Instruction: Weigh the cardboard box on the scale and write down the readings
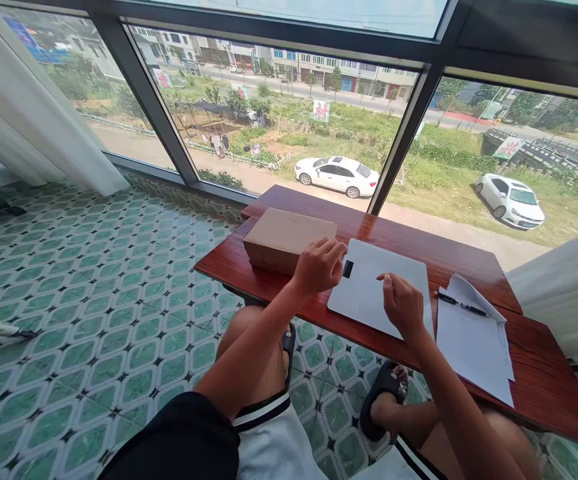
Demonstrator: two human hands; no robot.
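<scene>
White board steadied at a red desk by the window

White and flat, the board lies near the middle of the red wood desk, its dark clip at the left end. The left hand, fingers curled, rests at the board's 9 o'clock corner, beside the clip; whether it pinches the clip cannot be told. The right hand, loosely closed with fingertips down, presses on the board's surface toward 5 o'clock and grips nothing that shows.

To handle the board well, a flat press from the right hand while the left works the clip end would likely keep it from sliding, since the polished wood looks slick.

At the board's 9 o'clock sits a brown box, close to the left hand's knuckles and near the desk's left end. At 3 o'clock lie sheets of paper, one corner folded up, with a black pen resting across their top; the sheets sit just beside the board and hang slightly past the desk's near edge.

Room is tight sideways: box on one side, paper on the other. The board's near corner already reaches the near edge at 6 o'clock, so a pull toward the knees risks tipping it off. The freest strip is at 12 o'clock, bare wood up to the window frame. Below, green patterned floor tiles lie open to the left.
</scene>
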